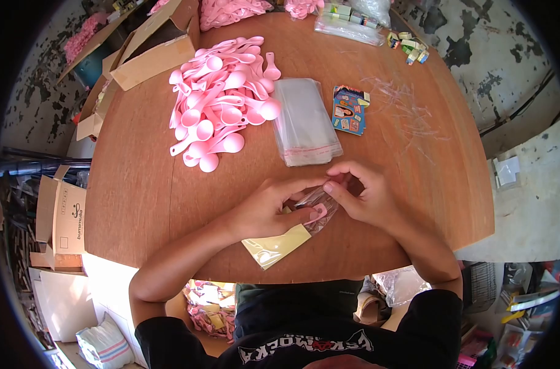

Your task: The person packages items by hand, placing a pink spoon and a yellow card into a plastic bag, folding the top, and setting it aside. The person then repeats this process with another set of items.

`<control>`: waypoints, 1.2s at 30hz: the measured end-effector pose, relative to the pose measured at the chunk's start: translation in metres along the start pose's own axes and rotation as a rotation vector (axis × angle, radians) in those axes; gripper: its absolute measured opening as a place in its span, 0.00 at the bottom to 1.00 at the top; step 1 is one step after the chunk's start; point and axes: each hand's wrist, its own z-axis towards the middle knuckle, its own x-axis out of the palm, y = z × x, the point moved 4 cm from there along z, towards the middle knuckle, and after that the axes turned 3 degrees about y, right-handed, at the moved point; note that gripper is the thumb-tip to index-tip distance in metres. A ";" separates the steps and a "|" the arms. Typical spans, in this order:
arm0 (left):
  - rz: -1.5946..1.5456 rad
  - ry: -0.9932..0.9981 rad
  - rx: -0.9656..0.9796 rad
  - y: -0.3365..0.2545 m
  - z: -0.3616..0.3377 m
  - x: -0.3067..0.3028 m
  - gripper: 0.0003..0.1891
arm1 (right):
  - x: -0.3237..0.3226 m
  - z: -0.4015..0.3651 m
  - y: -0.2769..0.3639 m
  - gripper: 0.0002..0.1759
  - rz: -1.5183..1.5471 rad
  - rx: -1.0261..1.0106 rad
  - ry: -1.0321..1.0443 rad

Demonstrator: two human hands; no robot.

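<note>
My left hand is closed on a clear plastic bag, its thumb over the pink spoon handle that shows through the film. A pale yellow card sticks out below that hand, under glossy film. Thumb and fingers of my right hand pinch the bag's upper edge. Just beyond my hands lies a stack of clear plastic bags. Left of it is a heap of pink measuring spoons; to its right are printed blue cards.
Clear plastic strips are scattered at the right of the wooden table. Small bundled cards lie at the far right edge. An open cardboard box stands at the far left. Below the table's front edge is a box of packed items.
</note>
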 end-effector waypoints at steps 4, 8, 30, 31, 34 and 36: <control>-0.016 0.006 0.019 0.003 0.000 0.001 0.26 | -0.001 0.001 0.003 0.10 -0.060 -0.031 -0.001; -0.003 0.006 0.021 0.002 0.000 0.000 0.26 | -0.002 0.001 0.004 0.08 -0.098 -0.066 -0.009; 0.032 -0.011 0.024 0.004 0.000 0.001 0.26 | -0.004 0.002 -0.004 0.06 0.110 0.043 0.001; 0.045 -0.020 0.055 0.003 0.000 0.000 0.26 | -0.004 0.002 -0.006 0.05 0.153 0.075 0.011; 0.013 -0.008 0.023 -0.003 0.000 0.000 0.26 | -0.003 -0.001 -0.011 0.05 0.251 0.131 0.011; 0.008 -0.007 0.017 -0.004 0.001 0.000 0.26 | -0.002 -0.002 -0.012 0.05 0.306 0.155 0.003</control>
